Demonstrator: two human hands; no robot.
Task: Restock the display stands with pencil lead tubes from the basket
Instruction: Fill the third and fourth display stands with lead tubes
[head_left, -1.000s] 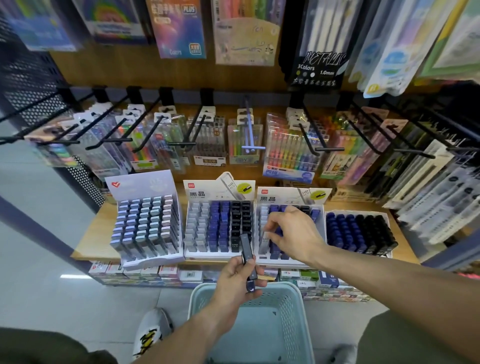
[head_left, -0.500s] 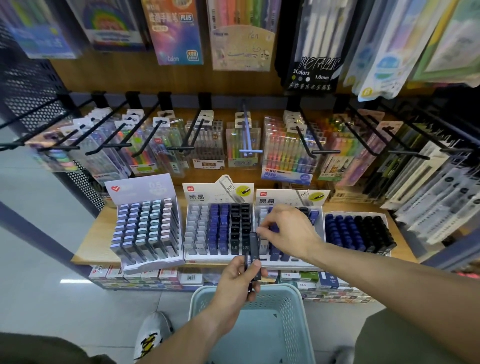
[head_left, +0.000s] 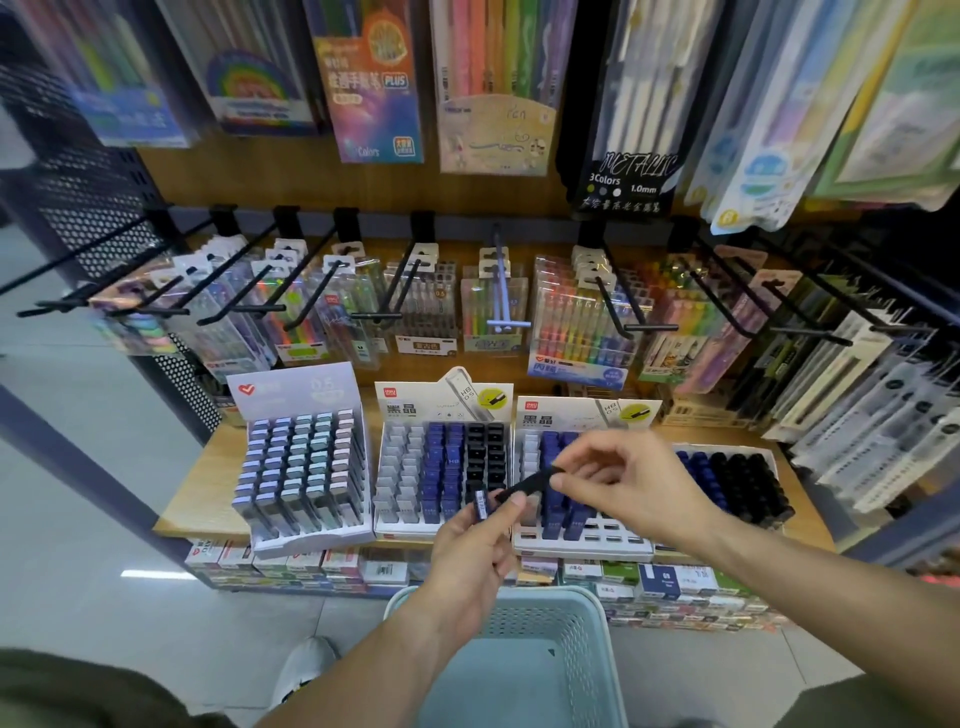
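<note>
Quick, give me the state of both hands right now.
Left hand: holding a lead tube with a blue label between fingers and thumb.
Right hand: pinching one end of a black lead tube.

Single head-worn wide view, forward and down, close above hands, basket (head_left: 519, 623) and shelf (head_left: 202, 493).

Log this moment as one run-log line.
left hand: holds blue tube | right hand: pinches black tube | over third stand | basket below

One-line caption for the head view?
Right hand pinches a black lead tube from the left hand, above the display stands.
</note>
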